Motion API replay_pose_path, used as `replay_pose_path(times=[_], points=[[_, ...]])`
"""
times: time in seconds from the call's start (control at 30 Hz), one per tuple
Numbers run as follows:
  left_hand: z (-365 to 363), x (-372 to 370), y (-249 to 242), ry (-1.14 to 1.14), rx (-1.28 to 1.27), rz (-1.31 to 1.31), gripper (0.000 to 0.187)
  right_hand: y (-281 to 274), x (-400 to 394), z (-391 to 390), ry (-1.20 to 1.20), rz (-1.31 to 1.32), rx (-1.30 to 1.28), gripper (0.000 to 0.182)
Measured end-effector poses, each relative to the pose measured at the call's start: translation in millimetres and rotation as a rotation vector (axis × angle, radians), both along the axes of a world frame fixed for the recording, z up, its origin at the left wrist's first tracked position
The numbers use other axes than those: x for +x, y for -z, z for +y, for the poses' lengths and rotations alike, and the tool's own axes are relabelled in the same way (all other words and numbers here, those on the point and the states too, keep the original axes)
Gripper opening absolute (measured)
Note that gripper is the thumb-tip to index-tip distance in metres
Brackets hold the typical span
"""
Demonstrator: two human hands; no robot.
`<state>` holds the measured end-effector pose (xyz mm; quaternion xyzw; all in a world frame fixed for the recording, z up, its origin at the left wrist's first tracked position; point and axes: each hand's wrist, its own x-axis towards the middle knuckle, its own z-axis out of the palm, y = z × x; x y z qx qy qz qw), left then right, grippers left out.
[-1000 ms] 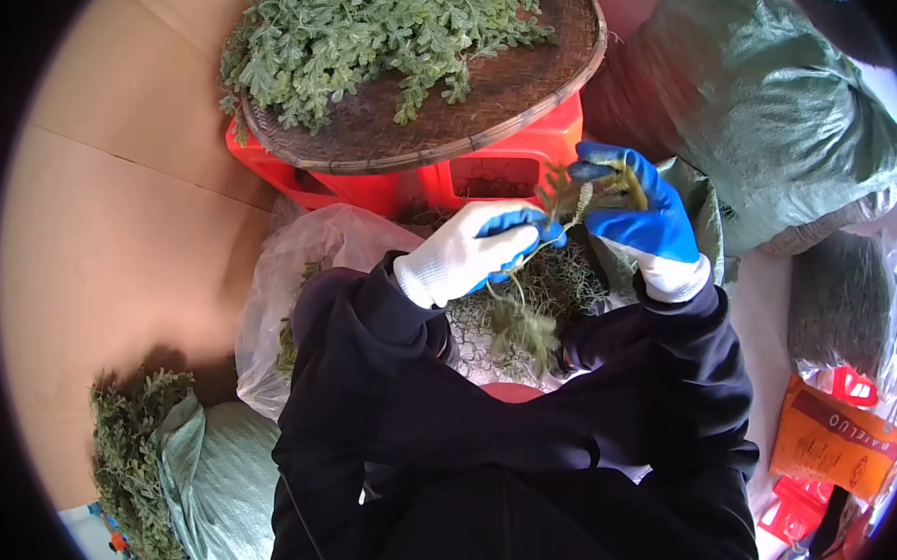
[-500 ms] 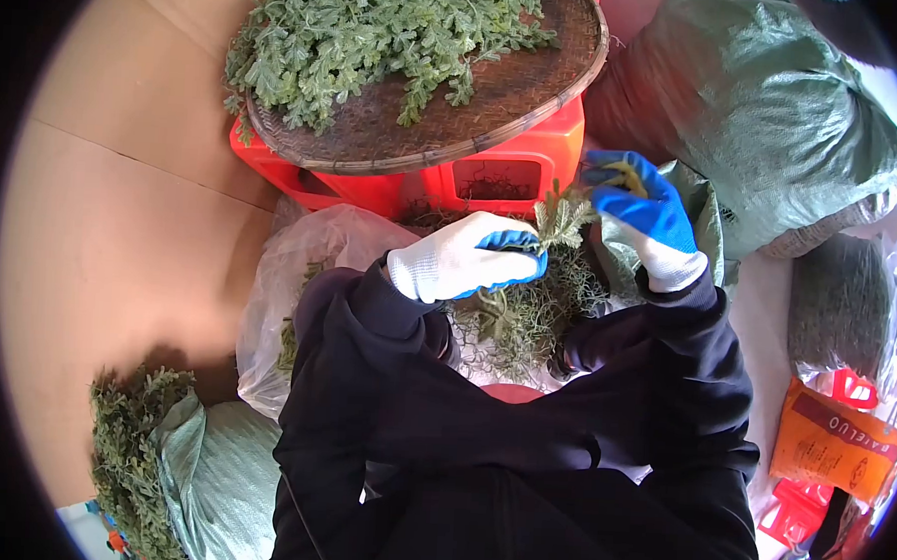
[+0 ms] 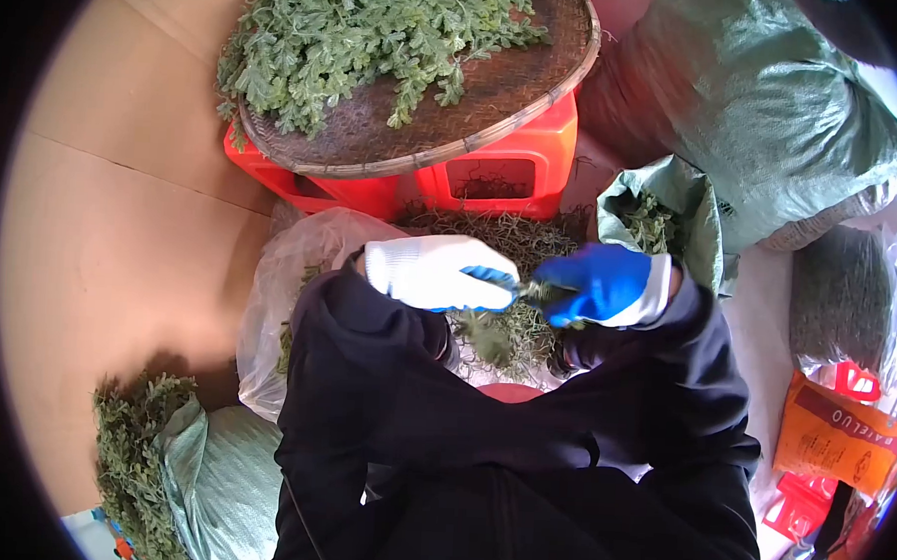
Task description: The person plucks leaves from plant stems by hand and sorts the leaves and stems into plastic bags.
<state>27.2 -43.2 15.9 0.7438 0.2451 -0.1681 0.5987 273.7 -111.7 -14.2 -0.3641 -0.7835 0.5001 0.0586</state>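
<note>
My left hand (image 3: 444,272), in a white glove with a blue palm, is closed around a green leafy sprig (image 3: 530,293). From the other side my right hand (image 3: 600,285), its blue glove side showing, has its fingers closed on the same sprig; they are slightly smeared by motion. A blurred leafy part (image 3: 490,340) hangs below my left hand. Under both hands lies a pile of thin, tangled stems (image 3: 451,223) on the floor between my feet.
Ahead, a round woven tray (image 3: 374,142) heaped with green sprigs (image 3: 369,46) rests on red plastic stools (image 3: 534,149). An opened green sack (image 3: 707,216) holds leaves at right, beside a large full sack (image 3: 766,124). A clear plastic bag (image 3: 272,312) stands left.
My right hand has come down and left from beside the opened sack to meet my left hand at the sprig. My left hand has shifted slightly left and down, and the sack's mouth now shows.
</note>
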Motion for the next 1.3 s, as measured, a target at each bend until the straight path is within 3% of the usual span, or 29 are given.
replay_pose_path(times=[0.07,0.1,0.17,0.23,0.27,0.3,0.33,0.4,0.43,0.47,0.53,0.57,0.63,0.73,0.77,0.83,0.9,0.97,1.0,1.03,1.07,1.13,1.17,1.2,1.23,1.27,1.3], points=[[-1.6,-4.8,11.3,0.062,0.044,-0.075,0.025,-25.3,9.6,6.7,-0.072,-0.086,-0.402,0.04],[-6.0,-3.5,12.2,0.075,0.081,-0.094,0.026,-16.9,25.4,7.6,-0.113,-0.011,-0.296,0.049],[-14.1,1.4,13.8,0.045,0.049,-0.21,0.027,-14.2,37.5,9.0,-0.15,0.029,-0.342,0.05],[-2.8,-3.2,22.4,0.226,-0.051,-0.137,0.032,-15.8,47.6,14.2,-0.167,0.072,-0.438,0.051],[3.3,-18.8,18.9,0.241,-0.087,-0.127,0.032,-33.8,62.5,16.9,-0.168,-0.215,-0.468,0.047],[9.4,-34.4,15.3,0.257,-0.123,-0.116,0.031,-15.4,107.0,16.6,-0.035,-0.176,-0.567,0.044],[15.6,-49.9,11.6,0.272,-0.159,-0.105,0.031,4.4,138.8,13.3,0.2,-0.059,-0.501,0.041],[25.2,-72.7,10.3,-0.016,-0.28,-0.532,0.03,43.8,201.4,6.4,0.606,0.213,-0.283,0.037],[28.8,-70.0,19.4,-0.048,-0.291,-0.404,0.026,79.8,196.1,7.8,1.001,-0.177,-0.089,0.04],[-0.9,-61.8,32.9,-0.468,-0.205,-0.59,0.024,117.1,212.6,11.8,0.944,-0.226,-0.096,0.045],[11.6,-24.7,22.5,-0.344,-0.236,-0.399,0.027,172.9,263.1,18.7,0.83,-0.321,-0.106,0.057],[11.0,-15.8,29.4,-0.421,-0.299,-0.423,0.028,180.7,262.9,17.5,0.874,-0.517,-0.026,0.063],[12.2,-3.4,41.7,-0.539,-0.309,-0.475,0.026,180.1,248.6,24.3,0.952,-0.898,0.154,0.075],[8.5,14.3,28.1,-0.684,-0.273,-0.513,0.03,118.8,214.3,44.2,0.72,-1.049,-0.252,0.091],[11.0,16.6,29.2,-0.713,-0.36,-0.517,0.028,116.7,209.2,47.5,0.663,-1.065,-0.172,0.088],[12.3,22.5,32.7,-0.745,-0.379,-0.57,0.027,64.5,158.0,47.4,0.761,-0.589,-0.138,0.08],[14.3,27.7,42.4,-0.793,-0.407,-0.581,0.026,91.1,156.2,51.3,0.489,0.238,-0.019,0.065],[16.0,30.1,50.7,-0.774,-0.485,-0.639,0.026,40.2,78.3,43.0,0.411,0.481,-0.176,0.079],[16.6,32.0,51.2,-0.757,-0.521,-0.667,0.026,38.6,60.1,43.8,0.35,0.415,-0.067,0.089],[11.2,35.4,40.8,-0.858,-0.487,-0.597,0.028,22.8,30.7,38.5,0.361,0.563,-0.268,0.091],[11.9,36.1,41.8,-0.858,-0.534,-0.623,0.029,36.9,8.6,42.0,0.361,0.628,-0.328,0.079],[13.7,34.5,49.4,-0.867,-0.632,-0.679,0.034,19.6,-23.7,38.1,0.448,0.355,-0.167,0.052],[19.7,23.5,50.6,-0.759,-0.712,-0.704,0.038,22.3,-22.7,39.5,0.486,0.376,-0.205,0.043],[15.6,22.7,46.0,-0.807,-0.719,-0.733,0.039,27.8,-18.6,41.7,0.524,0.395,-0.244,0.035],[13.8,23.0,41.9,-0.905,-0.595,-0.745,0.039,31.0,-15.3,42.9,0.56,0.412,-0.282,0.029],[12.4,23.7,40.0,-1.002,-0.467,-0.755,0.039,32.8,-13.9,39.9,0.553,0.523,-0.131,0.031],[10.0,25.4,41.2,-1.039,-0.364,-0.772,0.039,29.8,-17.4,38.0,0.576,0.595,-0.142,0.035]])
